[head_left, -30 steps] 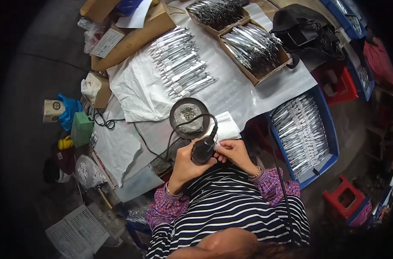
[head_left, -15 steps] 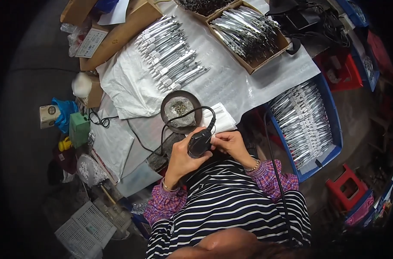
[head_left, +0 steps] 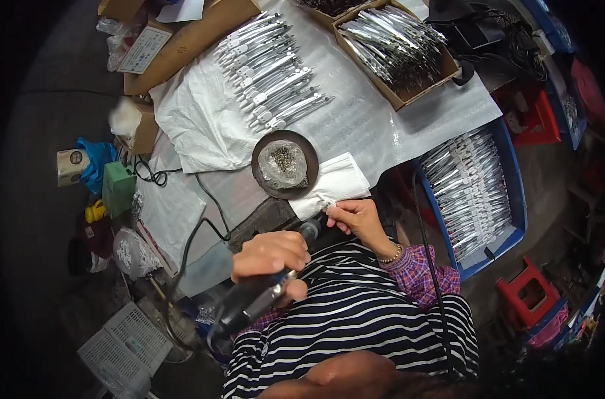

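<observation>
Landmark: dark round dish (head_left: 309, 143); plastic-lined, small metal bits inside. Cardboard box (head_left: 408, 100) beyond it to the right: heaped silver metal pieces. Blue bin (head_left: 519, 213) well right of dish: silver pieces with white heads, packed in rows. Corded power tool (head_left: 249, 300) is on the wearer's side of dish, below-left of it; long axis diagonal, nose up-right, cord end down-left. Left hand (head_left: 269, 258) wrapped round the tool. Right hand (head_left: 357, 221), below-right of dish, pinching small white-headed piece (head_left: 328, 205); its exact axis unclear.
</observation>
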Demonstrator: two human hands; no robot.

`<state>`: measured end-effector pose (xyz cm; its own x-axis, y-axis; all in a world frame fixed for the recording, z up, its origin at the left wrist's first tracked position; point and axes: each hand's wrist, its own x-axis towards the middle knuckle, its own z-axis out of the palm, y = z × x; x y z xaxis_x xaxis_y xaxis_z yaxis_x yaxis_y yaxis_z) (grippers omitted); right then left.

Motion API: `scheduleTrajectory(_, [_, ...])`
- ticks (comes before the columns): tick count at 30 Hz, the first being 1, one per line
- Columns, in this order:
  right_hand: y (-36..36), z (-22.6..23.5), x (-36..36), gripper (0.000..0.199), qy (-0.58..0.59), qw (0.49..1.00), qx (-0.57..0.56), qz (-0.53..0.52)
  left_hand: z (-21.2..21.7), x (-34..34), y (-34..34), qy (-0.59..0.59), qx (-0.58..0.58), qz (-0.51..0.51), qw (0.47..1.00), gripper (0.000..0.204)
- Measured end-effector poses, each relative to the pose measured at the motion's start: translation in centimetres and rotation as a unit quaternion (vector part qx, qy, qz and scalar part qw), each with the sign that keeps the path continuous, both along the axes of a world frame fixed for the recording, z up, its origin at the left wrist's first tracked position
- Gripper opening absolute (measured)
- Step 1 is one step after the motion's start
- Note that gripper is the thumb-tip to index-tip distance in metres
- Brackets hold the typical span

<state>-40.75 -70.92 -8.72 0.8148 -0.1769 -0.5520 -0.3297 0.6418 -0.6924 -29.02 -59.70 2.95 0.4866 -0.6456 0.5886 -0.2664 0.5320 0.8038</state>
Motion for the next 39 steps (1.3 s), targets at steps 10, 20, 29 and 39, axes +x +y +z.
scheduleTrajectory(10, [0.4,0.4,0.1,0.024,-0.001,1.000,0.028,-0.014,0.6,-0.3,-1.3,-0.090,-0.006,-0.024,0.996,0.043])
scheduleTrajectory(20, [0.7,-0.1,0.0,0.024,-0.009,0.999,0.030,-0.028,-0.1,0.2,-2.0,-0.067,0.017,-0.063,0.996,0.039])
scheduleTrajectory(29, [0.6,-0.5,-0.2,0.021,-0.018,0.999,0.023,-0.013,0.2,0.6,-2.2,-0.105,0.009,-0.089,0.990,0.041])
scheduleTrajectory(39, [0.4,-0.1,-0.1,0.021,-0.014,0.998,0.054,-0.019,0.3,0.7,-2.3,-0.084,0.009,-0.088,0.993,0.042])
